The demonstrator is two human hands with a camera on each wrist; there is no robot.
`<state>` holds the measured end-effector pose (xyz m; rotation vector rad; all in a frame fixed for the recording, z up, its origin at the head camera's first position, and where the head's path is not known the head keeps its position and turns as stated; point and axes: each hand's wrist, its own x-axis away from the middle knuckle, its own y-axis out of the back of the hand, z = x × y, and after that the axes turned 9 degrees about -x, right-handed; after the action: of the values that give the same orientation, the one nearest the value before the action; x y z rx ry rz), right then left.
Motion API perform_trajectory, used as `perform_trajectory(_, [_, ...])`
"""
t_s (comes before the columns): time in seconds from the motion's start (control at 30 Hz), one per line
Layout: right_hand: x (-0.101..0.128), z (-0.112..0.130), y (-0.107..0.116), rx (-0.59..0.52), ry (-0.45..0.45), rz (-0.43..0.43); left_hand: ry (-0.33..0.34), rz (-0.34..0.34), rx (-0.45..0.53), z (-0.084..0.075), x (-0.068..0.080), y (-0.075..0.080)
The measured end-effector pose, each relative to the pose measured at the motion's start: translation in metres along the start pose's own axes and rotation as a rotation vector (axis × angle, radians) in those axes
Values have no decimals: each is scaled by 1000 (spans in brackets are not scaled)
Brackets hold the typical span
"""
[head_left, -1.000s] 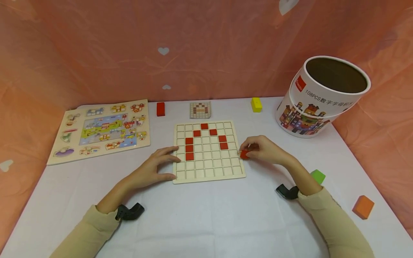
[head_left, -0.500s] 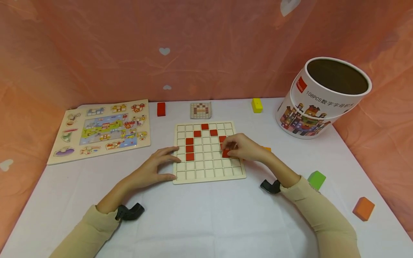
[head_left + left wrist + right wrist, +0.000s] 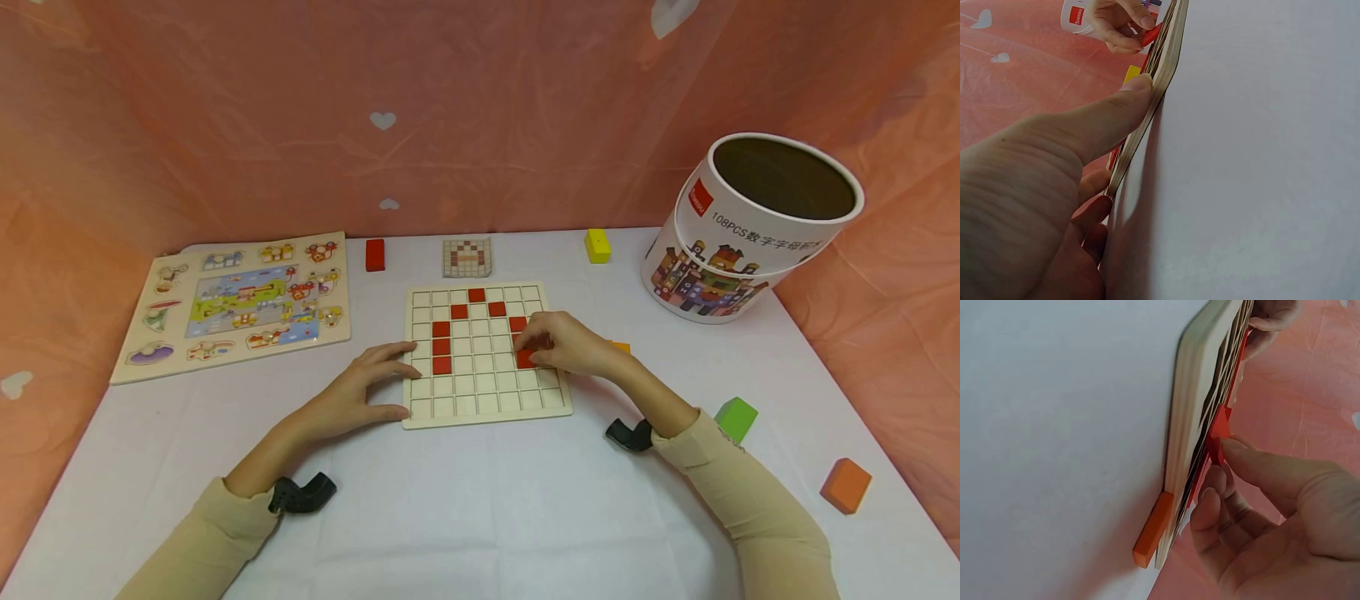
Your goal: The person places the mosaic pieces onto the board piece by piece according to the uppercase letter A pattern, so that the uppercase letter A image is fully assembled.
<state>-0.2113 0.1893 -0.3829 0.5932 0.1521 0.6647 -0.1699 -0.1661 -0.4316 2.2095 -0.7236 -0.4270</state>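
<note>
A pale wooden grid board (image 3: 483, 386) lies flat on the table with several red square tiles (image 3: 441, 347) set in its cells, tracing an arch. My right hand (image 3: 572, 343) is over the board's right side, pinching one red tile (image 3: 1218, 434) between thumb and fingertips at a cell in the right column of tiles. That tile sits slightly tilted against the grid in the right wrist view. On the opposite side, my left hand (image 3: 367, 385) rests at the board's left edge, thumb (image 3: 1129, 103) and fingers spread and touching it.
Behind the board lie a small pattern card (image 3: 467, 258), a red block (image 3: 375, 255) and a yellow block (image 3: 597, 246). A picture puzzle (image 3: 176, 333) is at left, a large white bucket (image 3: 720, 275) at right. Orange (image 3: 846, 485), green (image 3: 737, 418) and another orange block (image 3: 1154, 530) lie rightward.
My right hand has carried the red tile leftward from beside the board's right edge onto the grid, and has barely moved over the last half second. My left hand has stayed put.
</note>
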Motion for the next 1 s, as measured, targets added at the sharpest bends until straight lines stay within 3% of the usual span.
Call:
perform_trajectory(0.57, [9,-3,3,-64,-17,-53,17,11,-4,-1,-1,0])
perform_trajectory(0.8, [39,-21,30,-27,-71,-174,15,10,-12,0,-1,0])
perform_trajectory(1.0, [70,-42,59,-2,-106,-185,21,11,-16,0,0,1])
